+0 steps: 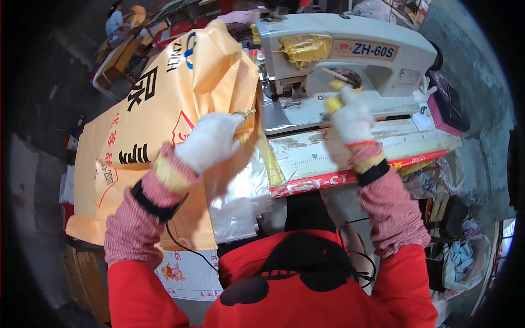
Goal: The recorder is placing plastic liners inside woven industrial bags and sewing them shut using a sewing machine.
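Observation:
A large orange woven sack (158, 115) with dark and red print lies to the left of a white sewing machine (350, 60). My left hand (210, 141), in a white glove, grips the sack's upper right edge close to the machine's needle area. A clear plastic liner (240, 202) hangs out below that hand. My right hand (350, 117), also gloved with yellow fingertips, is raised in front of the machine's body with its fingers curled; I cannot tell whether it holds anything. Both forearms wear red checked sleeves.
The machine stands on a worn white table (350, 153) with a red front strip. Yellow tape (306, 48) is stuck on the machine's arm. Bags and cloth bundles (459, 257) lie at the lower right. A person (115, 22) sits far off at upper left.

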Action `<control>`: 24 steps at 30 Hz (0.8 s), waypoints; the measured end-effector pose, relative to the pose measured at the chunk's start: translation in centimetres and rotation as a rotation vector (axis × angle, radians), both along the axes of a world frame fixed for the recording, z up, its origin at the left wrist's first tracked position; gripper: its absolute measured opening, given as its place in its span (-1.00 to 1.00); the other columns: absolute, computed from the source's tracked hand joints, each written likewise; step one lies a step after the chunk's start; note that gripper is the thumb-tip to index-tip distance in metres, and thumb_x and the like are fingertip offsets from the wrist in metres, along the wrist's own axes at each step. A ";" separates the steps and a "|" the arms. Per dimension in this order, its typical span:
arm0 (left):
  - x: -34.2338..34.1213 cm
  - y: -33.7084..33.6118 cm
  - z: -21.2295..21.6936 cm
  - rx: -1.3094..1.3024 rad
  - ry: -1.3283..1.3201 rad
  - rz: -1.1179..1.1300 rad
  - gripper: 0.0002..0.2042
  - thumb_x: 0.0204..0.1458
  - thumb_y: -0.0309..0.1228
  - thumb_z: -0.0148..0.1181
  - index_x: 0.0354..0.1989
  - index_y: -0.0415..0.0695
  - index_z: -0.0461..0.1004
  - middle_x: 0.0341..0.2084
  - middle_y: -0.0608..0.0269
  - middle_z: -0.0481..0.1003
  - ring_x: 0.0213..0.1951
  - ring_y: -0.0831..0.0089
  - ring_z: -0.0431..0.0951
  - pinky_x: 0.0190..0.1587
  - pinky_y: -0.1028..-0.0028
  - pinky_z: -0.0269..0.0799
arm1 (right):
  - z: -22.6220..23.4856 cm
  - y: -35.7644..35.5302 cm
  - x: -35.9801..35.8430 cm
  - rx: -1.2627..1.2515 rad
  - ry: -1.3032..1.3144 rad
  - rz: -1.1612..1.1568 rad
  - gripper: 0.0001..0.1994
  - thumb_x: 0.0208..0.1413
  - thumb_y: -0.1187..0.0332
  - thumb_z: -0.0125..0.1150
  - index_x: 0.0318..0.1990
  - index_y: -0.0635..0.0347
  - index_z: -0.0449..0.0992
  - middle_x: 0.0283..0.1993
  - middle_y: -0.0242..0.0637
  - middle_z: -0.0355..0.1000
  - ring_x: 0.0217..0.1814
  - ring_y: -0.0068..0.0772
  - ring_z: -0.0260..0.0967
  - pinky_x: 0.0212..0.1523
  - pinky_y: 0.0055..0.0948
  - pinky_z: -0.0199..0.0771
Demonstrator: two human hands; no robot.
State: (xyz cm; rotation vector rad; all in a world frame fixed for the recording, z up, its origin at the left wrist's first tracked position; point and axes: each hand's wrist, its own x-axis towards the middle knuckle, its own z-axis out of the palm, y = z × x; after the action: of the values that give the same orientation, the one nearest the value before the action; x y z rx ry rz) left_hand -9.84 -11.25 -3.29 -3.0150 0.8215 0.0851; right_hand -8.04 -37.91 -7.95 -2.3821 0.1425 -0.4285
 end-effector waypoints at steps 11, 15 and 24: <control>-23.6 12.0 -6.5 -0.874 -0.401 0.568 -0.80 -0.20 -0.48 0.11 -0.33 -0.23 0.48 -0.25 0.01 0.45 -0.15 0.13 0.43 -0.08 0.35 0.33 | -0.3 -7.3 14.3 -1.125 0.326 0.295 -0.63 0.12 0.15 -0.27 -0.13 0.13 0.42 0.00 -0.05 0.30 0.01 -0.13 0.28 0.03 -0.38 0.24; -30.6 16.5 -9.5 -0.710 -0.555 0.920 -0.83 -0.15 -0.56 0.04 -0.33 -0.26 0.47 -0.26 0.02 0.45 -0.16 0.21 0.45 -0.10 0.39 0.34 | -1.4 -8.6 17.5 -1.146 0.288 0.380 -0.65 0.05 0.14 -0.17 -0.21 0.11 0.48 -0.17 -0.04 0.39 -0.10 -0.03 0.34 -0.13 -0.16 0.36; -31.6 26.6 -11.1 -0.375 -0.708 1.086 -0.80 -0.14 -0.41 0.11 -0.31 -0.20 0.47 -0.29 0.06 0.45 -0.17 0.20 0.42 -0.08 0.40 0.32 | 0.3 -3.7 17.7 -1.062 0.212 0.283 -0.72 0.04 0.26 -0.11 -0.13 0.09 0.42 -0.10 -0.14 0.37 -0.07 -0.08 0.34 -0.15 -0.20 0.37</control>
State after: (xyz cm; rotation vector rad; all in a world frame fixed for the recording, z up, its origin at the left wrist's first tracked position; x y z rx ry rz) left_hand -41.48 15.37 -14.43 -2.9840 -0.9252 -1.1217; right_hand 9.63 -41.58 -7.68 -3.4129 -0.4350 -0.0990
